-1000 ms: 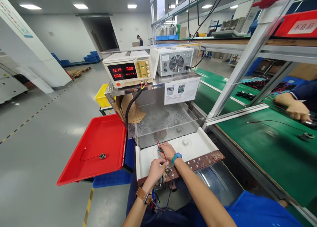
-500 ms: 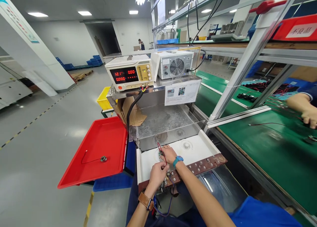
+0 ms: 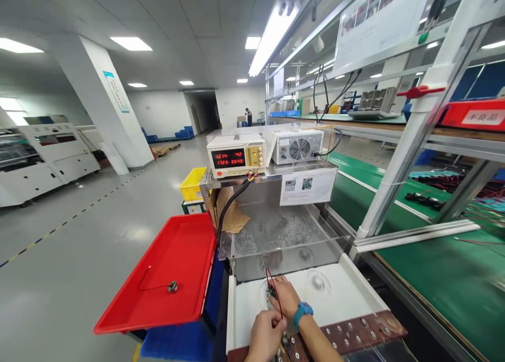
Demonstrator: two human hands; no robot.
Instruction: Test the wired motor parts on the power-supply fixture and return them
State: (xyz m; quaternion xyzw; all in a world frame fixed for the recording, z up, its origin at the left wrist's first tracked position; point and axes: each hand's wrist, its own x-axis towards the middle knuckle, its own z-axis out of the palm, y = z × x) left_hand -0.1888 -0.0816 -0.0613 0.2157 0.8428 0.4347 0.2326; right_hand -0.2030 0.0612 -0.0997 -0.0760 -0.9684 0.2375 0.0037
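Both of my hands are over the white work surface (image 3: 335, 293) at the front of the bench. Under the fingers of my right hand (image 3: 287, 297), a small green circuit board (image 3: 271, 290) is gripped, partly covered by them. A thin red wire (image 3: 279, 299) loops up from the board and down to my left hand (image 3: 267, 334). My left thumb and finger are pinched on the wire's lower end, right above the brown strip (image 3: 365, 328) with metal studs. What sits at the very fingertips is hidden.
A white power supply (image 3: 237, 157) with red digits stands on the metal shelf, beside a grey unit (image 3: 299, 147) with a fan. To the left, a red tray (image 3: 177, 257) holds another wired round board (image 3: 172, 287). A green conveyor (image 3: 434, 267) runs along the right.
My view has tilted up and turned left. The power supply digits went from 0.00 and 0.000 to non-zero readings. Both hands keep their hold on the board and wire.
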